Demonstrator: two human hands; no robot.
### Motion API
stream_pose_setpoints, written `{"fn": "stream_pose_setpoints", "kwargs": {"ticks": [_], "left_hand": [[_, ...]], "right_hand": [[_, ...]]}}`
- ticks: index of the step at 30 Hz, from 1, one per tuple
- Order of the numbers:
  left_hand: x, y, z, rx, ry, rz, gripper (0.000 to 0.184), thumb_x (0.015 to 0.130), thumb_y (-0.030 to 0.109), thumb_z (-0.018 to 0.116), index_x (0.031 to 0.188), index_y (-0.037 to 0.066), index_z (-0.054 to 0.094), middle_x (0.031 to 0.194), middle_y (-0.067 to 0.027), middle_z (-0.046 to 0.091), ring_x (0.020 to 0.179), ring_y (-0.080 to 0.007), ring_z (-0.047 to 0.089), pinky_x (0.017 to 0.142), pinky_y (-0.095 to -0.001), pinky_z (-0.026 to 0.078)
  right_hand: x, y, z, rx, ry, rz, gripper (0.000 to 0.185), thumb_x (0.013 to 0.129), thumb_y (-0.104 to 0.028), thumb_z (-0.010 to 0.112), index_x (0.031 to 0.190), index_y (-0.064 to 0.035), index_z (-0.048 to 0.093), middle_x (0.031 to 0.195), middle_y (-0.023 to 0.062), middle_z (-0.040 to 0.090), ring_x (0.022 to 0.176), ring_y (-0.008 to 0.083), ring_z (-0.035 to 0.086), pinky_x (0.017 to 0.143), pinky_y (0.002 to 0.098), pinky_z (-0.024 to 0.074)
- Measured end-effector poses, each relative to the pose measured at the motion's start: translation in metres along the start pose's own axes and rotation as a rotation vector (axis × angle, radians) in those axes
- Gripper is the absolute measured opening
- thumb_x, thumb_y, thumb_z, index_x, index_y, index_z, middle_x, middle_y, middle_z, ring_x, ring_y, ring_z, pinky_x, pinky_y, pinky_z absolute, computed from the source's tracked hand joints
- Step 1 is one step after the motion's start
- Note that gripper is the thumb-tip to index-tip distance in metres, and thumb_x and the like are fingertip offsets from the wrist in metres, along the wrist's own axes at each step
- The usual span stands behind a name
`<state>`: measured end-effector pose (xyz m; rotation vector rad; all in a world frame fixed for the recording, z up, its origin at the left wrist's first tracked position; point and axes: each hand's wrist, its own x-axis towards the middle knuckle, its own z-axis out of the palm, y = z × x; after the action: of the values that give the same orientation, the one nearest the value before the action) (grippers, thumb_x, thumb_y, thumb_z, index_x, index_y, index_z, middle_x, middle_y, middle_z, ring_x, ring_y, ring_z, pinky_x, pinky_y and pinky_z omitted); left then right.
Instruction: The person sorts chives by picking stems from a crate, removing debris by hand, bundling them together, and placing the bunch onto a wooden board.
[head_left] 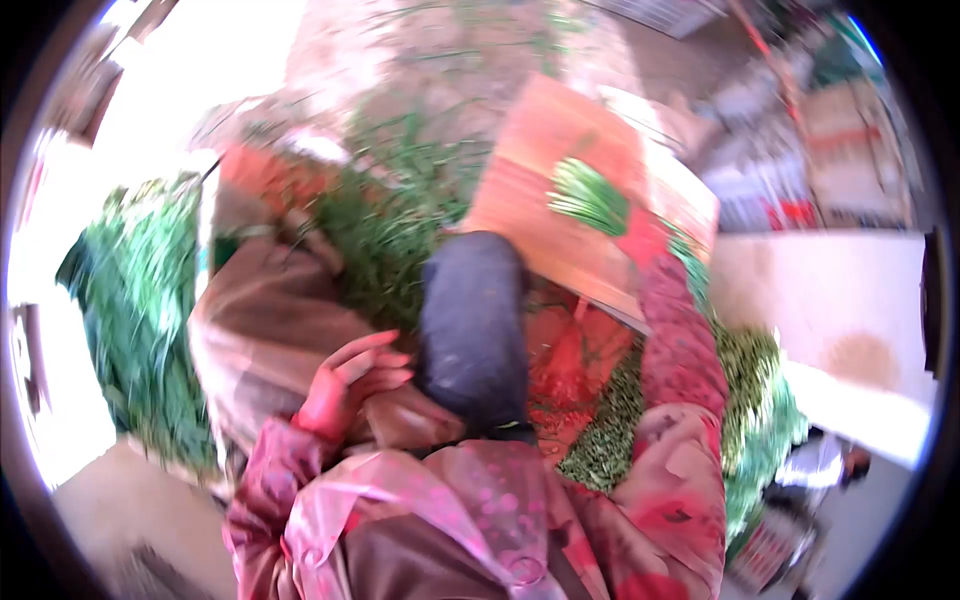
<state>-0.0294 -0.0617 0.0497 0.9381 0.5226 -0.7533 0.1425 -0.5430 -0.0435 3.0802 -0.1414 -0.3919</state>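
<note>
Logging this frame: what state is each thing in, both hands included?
Right hand: closed on green stalks
Green stalks: bunched, over the board
Board: mostly bare
Left hand: apparently empty, fingers partly bent
Loose greens: tangled, strewn
Greens at far left: heaped

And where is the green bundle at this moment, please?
In the head view, the green bundle is right of centre, in the upper half, held in the right hand over the orange board.
</note>
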Motion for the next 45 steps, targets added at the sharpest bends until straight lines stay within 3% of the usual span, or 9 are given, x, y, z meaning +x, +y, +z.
{"fn": "stream_pose_setpoints", "kwargs": {"ticks": [5, 9, 12, 16, 18, 20, 25, 32, 45], "left_hand": [[-0.013, -0.001, -0.026, 0.043, -0.019, 0.069, 0.043, 0.093, 0.015, 0.059, 0.132, 0.001, 0.048, 0.112, -0.0123, 0.062, 0.102, -0.0214, 0.061, 0.092, -0.0339, 0.049], [-0.056, 0.002, -0.048, 0.031, -0.044, 0.315, 0.045, 0.093, 0.018, 0.061, 0.133, 0.003, 0.047, 0.115, -0.0083, 0.060, 0.105, -0.0165, 0.058, 0.092, -0.0323, 0.048], [-0.088, 0.007, -0.078, 0.171, 0.268, 0.540, 0.032, 0.093, 0.012, 0.058, 0.123, 0.000, 0.057, 0.101, -0.0085, 0.066, 0.095, -0.0171, 0.062, 0.090, -0.0322, 0.048], [-0.144, 0.016, -0.159, 0.070, 0.944, 0.719, 0.020, 0.089, 0.007, 0.060, 0.106, -0.003, 0.064, 0.093, -0.0097, 0.068, 0.087, -0.0157, 0.064, 0.082, -0.0276, 0.050], [-0.159, 0.001, -0.230, 0.468, 1.404, 0.726, 0.016, 0.087, 0.010, 0.064, 0.099, 0.000, 0.067, 0.092, -0.0057, 0.068, 0.083, -0.0119, 0.063, 0.079, -0.0255, 0.050], [-0.179, -0.013, -0.299, 0.939, 1.719, 0.619, 0.032, 0.077, 0.015, 0.073, 0.103, 0.001, 0.063, 0.097, -0.0121, 0.066, 0.092, -0.0237, 0.064, 0.084, -0.0330, 0.050], [-0.208, -0.014, -0.384, 1.279, 1.724, 0.129, 0.102, 0.060, 0.032, 0.083, 0.141, 0.001, 0.030, 0.139, -0.0200, 0.041, 0.126, -0.0359, 0.041, 0.102, -0.0411, 0.039], [-0.223, 0.014, -0.437, 1.137, 1.335, 0.061, 0.120, 0.053, 0.034, 0.087, 0.146, 0.000, 0.020, 0.140, -0.0208, 0.040, 0.126, -0.0349, 0.042, 0.103, -0.0375, 0.039], [-0.225, 0.007, -0.456, 1.225, 1.220, 0.119, 0.121, 0.052, 0.031, 0.088, 0.145, 0.000, 0.018, 0.128, -0.0249, 0.051, 0.116, -0.0384, 0.052, 0.097, -0.0390, 0.044]], "right_hand": [[0.024, 0.057, 0.035, 0.317, 0.059, -0.197, 0.101, 0.054, -0.028, 0.084, 0.139, -0.0037, 0.034, 0.117, 0.0223, 0.060, 0.106, 0.0351, 0.060, 0.090, 0.0440, 0.0484], [-0.007, -0.049, -0.080, 0.106, -0.001, -0.009, 0.099, 0.061, -0.027, 0.081, 0.144, -0.0071, 0.031, 0.126, 0.0236, 0.054, 0.114, 0.0373, 0.055, 0.096, 0.0425, 0.0435], [0.047, -0.054, -0.031, 0.269, 0.186, -0.316, 0.087, 0.071, -0.023, 0.075, 0.145, -0.0094, 0.032, 0.131, 0.0212, 0.051, 0.118, 0.0330, 0.052, 0.099, 0.0405, 0.0407], [0.042, -0.192, -0.048, 0.754, -0.057, -0.518, 0.063, 0.081, -0.008, 0.064, 0.140, -0.0080, 0.041, 0.133, 0.0146, 0.052, 0.119, 0.0240, 0.053, 0.098, 0.0345, 0.0418], [0.012, -0.271, -0.072, 0.715, -0.137, -0.635, 0.056, 0.084, -0.004, 0.061, 0.137, -0.0064, 0.044, 0.129, 0.0137, 0.055, 0.114, 0.0245, 0.056, 0.096, 0.0333, 0.0441], [-0.028, -0.339, -0.087, 0.657, -0.127, -0.766, 0.056, 0.083, -0.005, 0.064, 0.136, -0.0050, 0.045, 0.124, 0.0142, 0.058, 0.109, 0.0251, 0.060, 0.094, 0.0337, 0.0459], [-0.078, -0.414, -0.066, 0.648, -0.142, -1.065, 0.056, 0.079, -0.003, 0.067, 0.132, -0.0042, 0.050, 0.119, 0.0146, 0.062, 0.106, 0.0247, 0.062, 0.091, 0.0336, 0.0482], [-0.096, -0.407, -0.043, 0.487, -0.485, -0.742, 0.055, 0.080, -0.007, 0.066, 0.132, -0.0063, 0.050, 0.111, 0.0131, 0.065, 0.101, 0.0228, 0.065, 0.088, 0.0322, 0.0489], [-0.119, -0.435, -0.034, 0.502, -0.474, -0.799, 0.046, 0.083, -0.015, 0.065, 0.128, -0.0106, 0.055, 0.097, 0.0096, 0.069, 0.087, 0.0208, 0.068, 0.080, 0.0319, 0.0510]]}}
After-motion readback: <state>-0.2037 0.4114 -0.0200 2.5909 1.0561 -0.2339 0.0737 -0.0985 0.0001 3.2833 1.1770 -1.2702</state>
